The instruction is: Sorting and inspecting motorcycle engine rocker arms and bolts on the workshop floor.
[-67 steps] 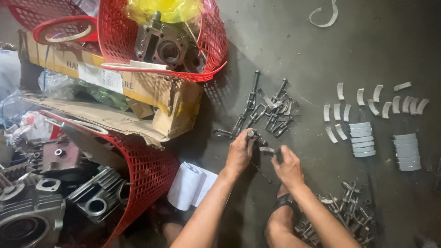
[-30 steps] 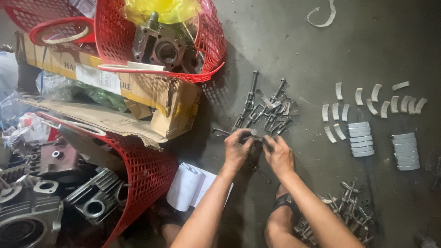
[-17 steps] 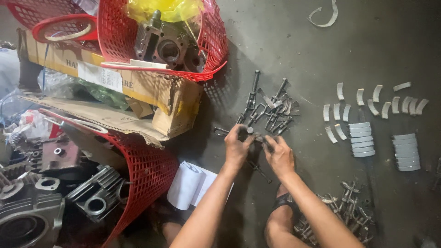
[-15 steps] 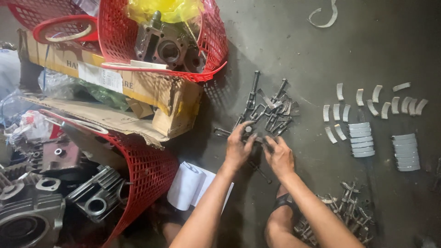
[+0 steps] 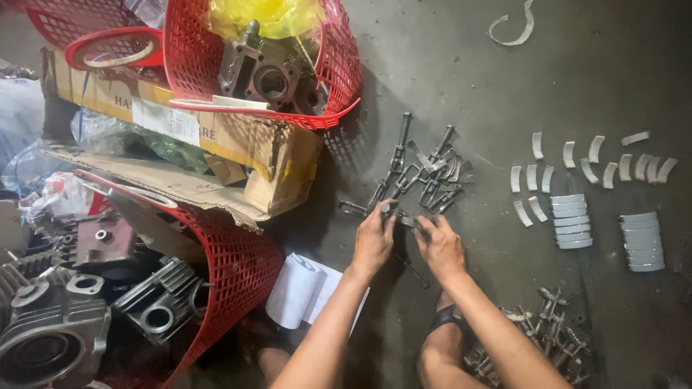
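A small metal part (image 5: 404, 220) is pinched between the left hand (image 5: 375, 241) and right hand (image 5: 438, 247); if dropped, it could be lost in the pile of metal parts (image 5: 425, 173) just beyond.

1. You are working on a dark grey, stained concrete floor (image 5: 447, 79).
2. Just beyond your fingertips lies a heap of small grey metal rocker arms and shafts (image 5: 425, 173), touching the floor.
3. Well to the right of your fingers, curved pale grey metal half-shells (image 5: 598, 155) lie spread out, with two neat stacks of the same shells (image 5: 573, 222) nearer you.
4. Behind your right fingers, near your forearm, sits a second pile of grey metal rocker parts (image 5: 551, 338).
5. Left of your left fingers rest a white folded paper booklet (image 5: 306, 288), a brown cardboard box (image 5: 238, 144) and a red plastic mesh basket (image 5: 238, 266).
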